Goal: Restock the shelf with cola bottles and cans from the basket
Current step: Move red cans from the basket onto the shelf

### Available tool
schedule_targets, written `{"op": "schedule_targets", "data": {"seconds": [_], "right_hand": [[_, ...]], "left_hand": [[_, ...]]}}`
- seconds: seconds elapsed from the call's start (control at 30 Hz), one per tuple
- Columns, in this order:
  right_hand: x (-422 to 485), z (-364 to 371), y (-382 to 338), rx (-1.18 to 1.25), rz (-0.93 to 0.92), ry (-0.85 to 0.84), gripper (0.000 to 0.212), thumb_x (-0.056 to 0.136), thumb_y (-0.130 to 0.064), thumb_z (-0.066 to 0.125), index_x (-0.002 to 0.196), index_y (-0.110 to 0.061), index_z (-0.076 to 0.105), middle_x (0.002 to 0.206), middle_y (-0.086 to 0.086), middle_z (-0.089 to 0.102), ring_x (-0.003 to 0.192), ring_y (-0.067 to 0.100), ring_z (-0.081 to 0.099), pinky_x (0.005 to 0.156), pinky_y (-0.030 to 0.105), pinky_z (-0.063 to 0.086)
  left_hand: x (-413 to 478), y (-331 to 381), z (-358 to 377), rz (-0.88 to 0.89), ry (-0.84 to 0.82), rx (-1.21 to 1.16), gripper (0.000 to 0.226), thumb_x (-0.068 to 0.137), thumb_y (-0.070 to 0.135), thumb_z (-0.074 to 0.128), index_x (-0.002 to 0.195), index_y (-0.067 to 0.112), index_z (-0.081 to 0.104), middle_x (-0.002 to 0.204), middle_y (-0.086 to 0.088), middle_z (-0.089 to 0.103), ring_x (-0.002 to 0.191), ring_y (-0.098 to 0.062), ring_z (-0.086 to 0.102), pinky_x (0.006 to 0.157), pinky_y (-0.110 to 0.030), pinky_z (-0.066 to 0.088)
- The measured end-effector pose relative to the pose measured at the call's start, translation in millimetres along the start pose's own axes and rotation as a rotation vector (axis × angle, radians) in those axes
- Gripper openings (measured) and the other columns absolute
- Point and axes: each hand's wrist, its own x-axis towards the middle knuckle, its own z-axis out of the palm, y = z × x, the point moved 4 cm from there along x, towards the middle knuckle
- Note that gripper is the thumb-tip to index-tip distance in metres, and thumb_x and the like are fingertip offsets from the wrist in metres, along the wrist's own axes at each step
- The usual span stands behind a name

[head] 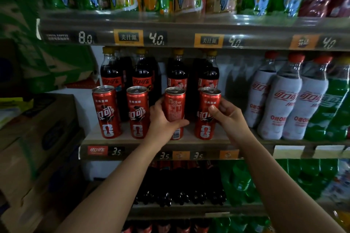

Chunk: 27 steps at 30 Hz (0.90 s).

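Head view: two bare arms reach to the middle shelf (189, 135), where four red cans (107, 111) line the front edge before dark cola bottles (111, 75).
Left hand (162, 119): fingers curled round the third can (175, 106), thumb up its left side; the can stands on the shelf.
Right hand (230, 117): thumb pressed to the front of the fourth can (205, 119), fingers bent round its right side, pinching it upright.
Labels: three cans show the logo; the third shows small print and a barcode, so I read the left grip as set for turning it face-out.
Spacing: the cans stand apart, each before a bottle; by my judgement the short ones go in front so both rows can be seen.
Basket: out of my camera's sight.
Progress: I judge this row close to done, with only the facing-up left.
Neighbours: white-sleeved bottles (287, 104) stand to the right, untouched.
Risk: a nudge could knock the fourth can into the bottles behind.
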Motion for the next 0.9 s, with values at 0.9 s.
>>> {"op": "schedule_targets", "data": {"seconds": [0.9], "right_hand": [[-1,-11,22,-0.437,0.166,-0.092,0.078,0.07,-0.023,0.084,0.136,-0.02,0.044,0.128,-0.004,0.06,0.106,0.007,0.054,0.078,0.016,0.042]], "left_hand": [[-7,-1,4,-0.071,-0.059,0.043,0.063,0.081,0.02,0.074,0.134,0.023,0.04,0.123,0.009,0.052,0.119,-0.012,0.048,0.102,-0.034,0.037]]}}
